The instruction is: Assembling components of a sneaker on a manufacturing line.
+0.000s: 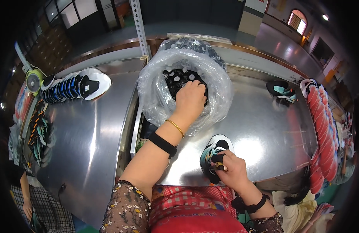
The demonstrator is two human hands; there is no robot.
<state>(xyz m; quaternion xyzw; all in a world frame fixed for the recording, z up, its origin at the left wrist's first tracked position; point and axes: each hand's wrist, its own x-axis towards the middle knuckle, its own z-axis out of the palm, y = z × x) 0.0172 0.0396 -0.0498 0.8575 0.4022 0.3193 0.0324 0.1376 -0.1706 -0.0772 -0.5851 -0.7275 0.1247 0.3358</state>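
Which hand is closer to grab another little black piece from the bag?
Probably the left hand: it is already inside the clear plastic bag, on the black pieces. The right hand holds a shoe.

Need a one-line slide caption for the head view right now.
Left hand reaches into a clear plastic bag of small black parts while right hand grips a teal-and-black shoe on the steel table.

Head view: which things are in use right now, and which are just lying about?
In use: left hand in clear bag of black parts; right hand on teal shoe.
Lying about: stacked soles, far shoe, red soles.
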